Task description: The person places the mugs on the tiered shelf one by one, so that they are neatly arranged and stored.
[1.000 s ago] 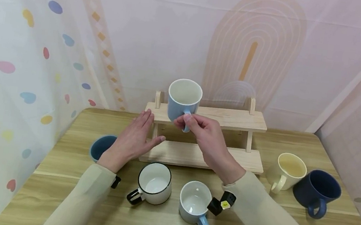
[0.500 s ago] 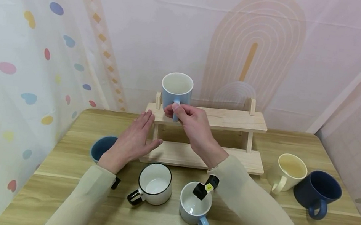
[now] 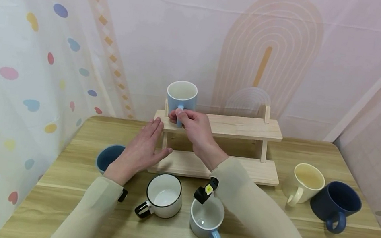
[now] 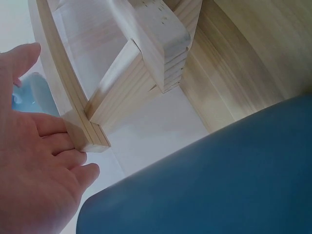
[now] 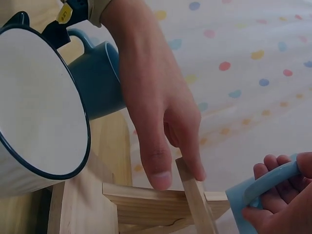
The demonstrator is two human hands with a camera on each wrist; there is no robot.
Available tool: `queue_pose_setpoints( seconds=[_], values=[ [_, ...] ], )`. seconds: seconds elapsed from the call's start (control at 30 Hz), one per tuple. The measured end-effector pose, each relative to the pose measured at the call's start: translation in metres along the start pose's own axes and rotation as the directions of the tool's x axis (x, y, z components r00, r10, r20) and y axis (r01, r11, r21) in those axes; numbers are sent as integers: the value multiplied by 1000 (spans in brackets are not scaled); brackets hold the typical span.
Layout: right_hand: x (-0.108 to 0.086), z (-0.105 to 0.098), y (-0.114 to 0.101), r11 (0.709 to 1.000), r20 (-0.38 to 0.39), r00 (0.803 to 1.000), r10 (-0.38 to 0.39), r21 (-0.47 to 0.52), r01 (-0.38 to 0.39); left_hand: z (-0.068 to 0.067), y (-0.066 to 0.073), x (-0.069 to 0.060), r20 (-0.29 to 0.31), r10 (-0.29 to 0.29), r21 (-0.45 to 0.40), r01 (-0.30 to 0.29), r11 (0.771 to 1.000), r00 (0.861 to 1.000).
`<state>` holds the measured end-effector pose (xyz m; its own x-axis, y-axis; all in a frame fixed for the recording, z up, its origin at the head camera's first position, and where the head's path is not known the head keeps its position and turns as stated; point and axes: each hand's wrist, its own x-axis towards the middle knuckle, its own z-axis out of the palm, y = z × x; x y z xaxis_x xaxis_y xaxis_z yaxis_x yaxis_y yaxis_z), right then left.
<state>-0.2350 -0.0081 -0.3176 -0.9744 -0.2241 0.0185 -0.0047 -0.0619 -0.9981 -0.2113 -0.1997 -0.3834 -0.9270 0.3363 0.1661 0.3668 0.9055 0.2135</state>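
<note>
A light blue mug with a white inside (image 3: 183, 93) is at the left end of the wooden rack's upper shelf (image 3: 240, 127); whether its base touches the shelf cannot be told. My right hand (image 3: 197, 132) pinches its handle, thumb on top, also seen in the right wrist view (image 5: 287, 195). My left hand (image 3: 139, 148) lies with extended fingers against the upper shelf's left end; the left wrist view shows those fingers (image 4: 58, 141) touching the board's edge. A teal mug (image 3: 109, 156) stands partly hidden behind my left hand.
In front of the rack stand a white mug with a black rim (image 3: 164, 196) and a white mug with a blue handle (image 3: 206, 219), partly under my right wrist's camera. To the right are a cream mug (image 3: 303, 183) and a navy mug (image 3: 336, 202). A patterned curtain hangs behind.
My right hand has carried the light blue mug leftward to the left end of the upper shelf, and lowered it slightly in the last half second. My left hand has stayed at the shelf's end.
</note>
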Motion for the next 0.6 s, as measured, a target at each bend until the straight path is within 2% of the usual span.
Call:
queue_pose_setpoints(
  seconds=[0.27, 0.6],
  values=[
    [4, 0, 4, 999, -23, 999, 45, -30, -46, 1, 0, -1, 0, 4, -7, -4, 1000, 1000],
    [8, 0, 8, 998, -22, 998, 60, -25, -61, 1, 1, -1, 4, -3, -16, 3, 1000, 1000]
  ],
)
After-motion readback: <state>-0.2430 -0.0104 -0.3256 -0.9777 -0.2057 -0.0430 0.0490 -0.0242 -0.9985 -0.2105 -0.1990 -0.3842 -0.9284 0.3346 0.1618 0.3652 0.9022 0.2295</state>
